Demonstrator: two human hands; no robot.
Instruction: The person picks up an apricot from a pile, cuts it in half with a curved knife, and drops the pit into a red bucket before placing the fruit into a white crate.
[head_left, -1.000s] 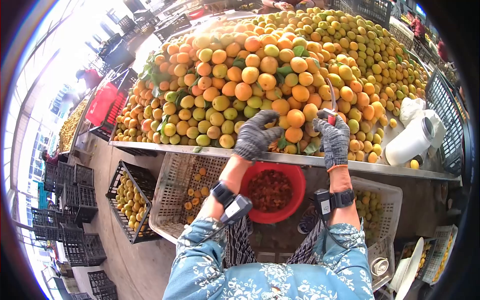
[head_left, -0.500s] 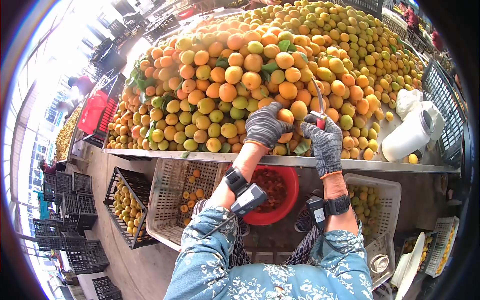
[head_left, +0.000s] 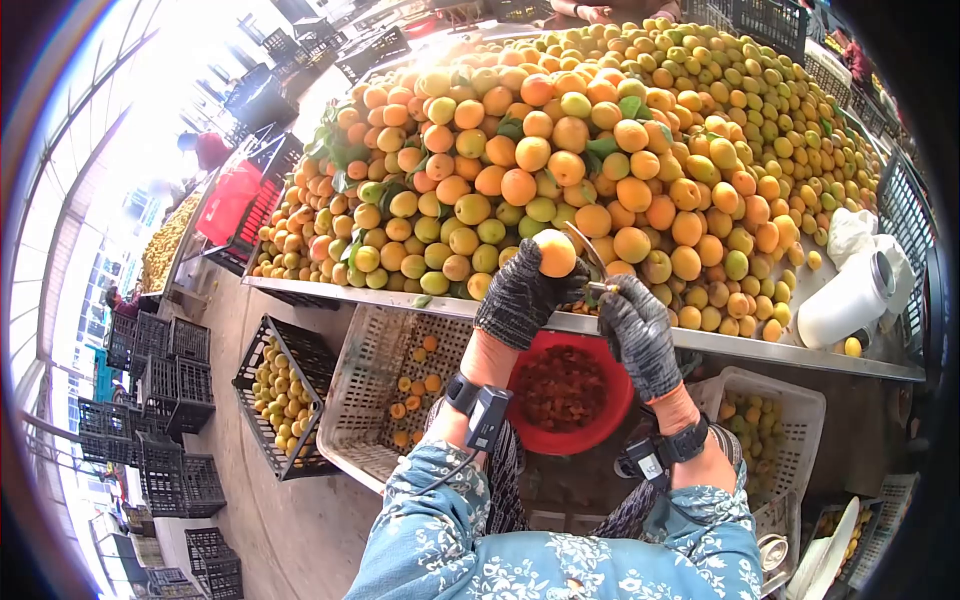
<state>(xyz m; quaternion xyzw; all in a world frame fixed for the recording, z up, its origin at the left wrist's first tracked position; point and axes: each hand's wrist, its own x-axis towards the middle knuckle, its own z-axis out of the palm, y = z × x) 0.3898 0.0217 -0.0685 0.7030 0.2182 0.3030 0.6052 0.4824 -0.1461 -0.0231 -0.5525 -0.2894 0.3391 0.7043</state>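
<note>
My left hand (head_left: 525,295), in a dark grey knit glove, is closed round an orange-yellow fruit (head_left: 556,253) just in front of the pile. Close on its right, my gloved right hand (head_left: 637,330) grips a knife (head_left: 588,250) with a thin curved blade. The blade rises up and left beside the held fruit; the handle is mostly hidden by my fingers. Behind both hands, a large heap of orange, yellow and green fruit (head_left: 470,208) with some leaves lies on a metal-edged table (head_left: 400,302).
Below the table edge stand a red basin (head_left: 615,415) of dark pieces, a pale crate (head_left: 345,400) with some fruit, a black crate (head_left: 322,375) of fruit and another pale crate (head_left: 805,425). A white container (head_left: 845,302) lies at right. Another person's hand (head_left: 594,13) shows behind the heap.
The left hand has lifted a fruit off the heap towards me. The right hand has come down and left with the knife, nearer the fruit. The view has shifted slightly.
</note>
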